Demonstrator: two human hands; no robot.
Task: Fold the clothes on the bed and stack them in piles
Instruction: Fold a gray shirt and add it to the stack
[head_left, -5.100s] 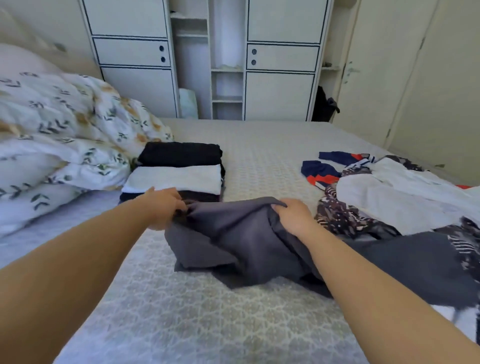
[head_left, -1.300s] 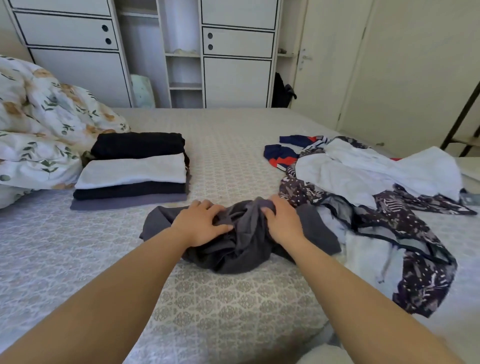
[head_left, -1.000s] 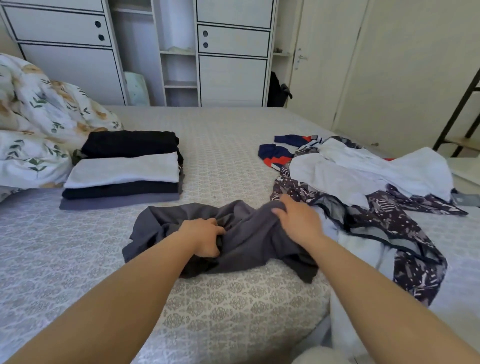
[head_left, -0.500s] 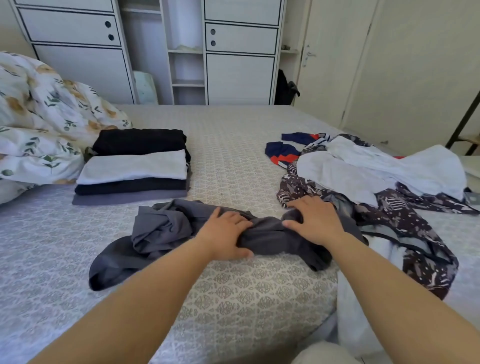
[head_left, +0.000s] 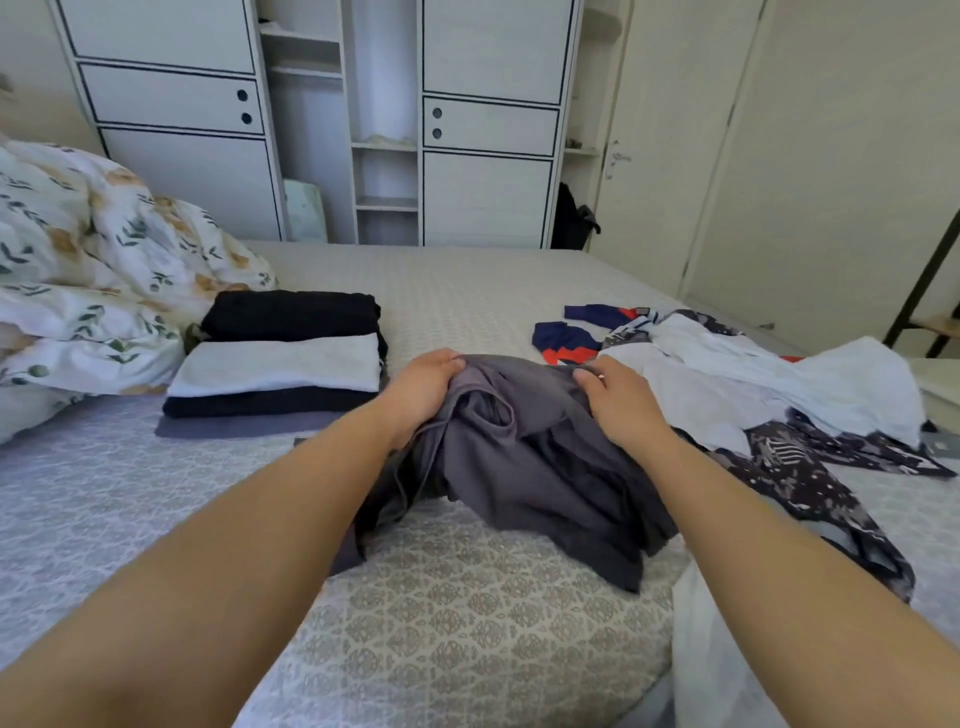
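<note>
Now dark grey garment (head_left: 524, 457), bunched, v. creased

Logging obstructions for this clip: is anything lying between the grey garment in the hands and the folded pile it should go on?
Nothing visible does. The left hand and right hand both hold the grey garment, and only bare bedspread separates it from the folded pile to its left.

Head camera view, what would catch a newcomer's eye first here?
Front and centre, the left hand and right hand grip a crumpled dark grey garment on the bed. To the left sits a neat stack of folded clothes; to the right sprawls a loose heap of unfolded clothes.
</note>
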